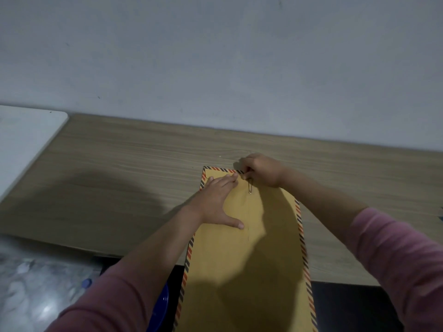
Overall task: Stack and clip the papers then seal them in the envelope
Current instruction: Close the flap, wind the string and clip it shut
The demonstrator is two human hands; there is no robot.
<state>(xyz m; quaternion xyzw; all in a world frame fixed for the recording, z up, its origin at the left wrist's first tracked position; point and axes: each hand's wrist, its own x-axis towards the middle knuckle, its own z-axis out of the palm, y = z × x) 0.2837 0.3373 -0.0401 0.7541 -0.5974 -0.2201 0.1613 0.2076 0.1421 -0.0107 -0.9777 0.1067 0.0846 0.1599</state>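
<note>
Envelope lies lengthwise on the wood desk, near end hanging off the front edge. Left hand flat & spread, pressing its top part; right hand pinching the top of a clip at the far edge.

Matt brown paper envelope; thin shiny metal clip; matt wood-grain table; pink cloth sleeves.

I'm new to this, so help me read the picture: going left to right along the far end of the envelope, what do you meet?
White board → left hand → paper clip → right hand.
</note>
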